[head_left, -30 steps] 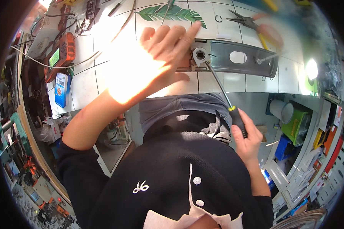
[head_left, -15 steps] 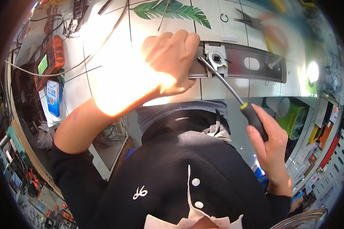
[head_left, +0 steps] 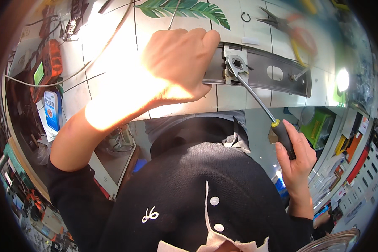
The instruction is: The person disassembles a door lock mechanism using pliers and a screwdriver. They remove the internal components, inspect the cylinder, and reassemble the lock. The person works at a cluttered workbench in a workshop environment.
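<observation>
Far left, blue-and-white packet [head_left: 51, 110] is sitting at the worktop's [head_left: 235, 97] left end, its face carrying printed characters and a small round picture. Just beyond it, orange-and-black meter [head_left: 54, 63] is showing a lit green screen. Pale cable [head_left: 88, 63] is curving across toward the far side. Below, dark shirt [head_left: 176, 180] is bearing a white stitched mark on the chest.

Left forearm is slanting up from lower left, bright glare washing over the wrist. Left hand [head_left: 178, 63] is lying back uppermost, fingers curling down over the left end of a dark metal rail [head_left: 258, 59], thumb showing at its near edge; with the palm hidden, cannot tell how tightly that grip is closing. Rail is lying crosswise on the worktop, extending right from the hand. Pale fitting [head_left: 238, 52] with a round socket is sitting on it, just beside the knuckles.

Screwdriver [head_left: 258, 100] is slanting from the fitting down to the right. Right hand [head_left: 298, 157] is holding its black handle in a closed grip, thumb on the near-left side, forearm rising from lower right. Pliers [head_left: 281, 23] are lying beyond the rail.
</observation>
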A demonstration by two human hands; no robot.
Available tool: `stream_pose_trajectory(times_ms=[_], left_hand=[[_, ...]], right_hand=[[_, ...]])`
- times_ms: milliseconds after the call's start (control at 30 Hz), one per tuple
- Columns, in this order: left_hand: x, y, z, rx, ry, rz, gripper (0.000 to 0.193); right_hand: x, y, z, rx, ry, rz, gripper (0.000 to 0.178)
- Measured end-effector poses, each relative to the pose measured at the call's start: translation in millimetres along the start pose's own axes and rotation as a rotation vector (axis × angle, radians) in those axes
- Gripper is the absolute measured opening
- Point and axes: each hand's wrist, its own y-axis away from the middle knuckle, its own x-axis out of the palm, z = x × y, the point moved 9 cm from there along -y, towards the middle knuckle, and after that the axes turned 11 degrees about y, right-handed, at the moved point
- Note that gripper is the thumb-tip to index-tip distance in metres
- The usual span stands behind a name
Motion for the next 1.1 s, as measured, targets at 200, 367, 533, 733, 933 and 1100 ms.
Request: stream_pose_trajectory(times_ms=[200, 367, 533, 733, 933, 1100], left_hand=[[11.4, -2.5, 13.6, -0.112, 0.170, 0.102, 0.051], [9.4, 2.1, -1.6, -0.054, 0.164, 0.036, 0.049], [10.6, 1.8, -1.6, -0.080, 0.113, 0.085, 0.051], [7.2, 8.6, -6.7, -0.047, 0.088, -0.022, 0.056], [-13.8, 21.2, 0.0, -0.032, 0.301, -0.171, 0.062], [-26.0, 28.2, 13.5, -0.068, 0.418, -0.274, 0.062]], right_hand=[[13.1, 6.5, 6.8, -0.009, -0.126, -0.136, 0.043], [26.5, 8.4, 2.7, 0.022, -0.208, -0.175, 0.043], [12.2, 20.1, -16.7, 0.106, -0.257, -0.183, 0.046], [-10.8, 24.9, -66.2, 0.258, -0.358, -0.362, 0.053], [-25.2, 33.5, -89.3, 0.172, -0.595, -0.674, 0.050], [5.3, 37.8, -89.9, 0.104, -0.525, -0.754, 0.046]])
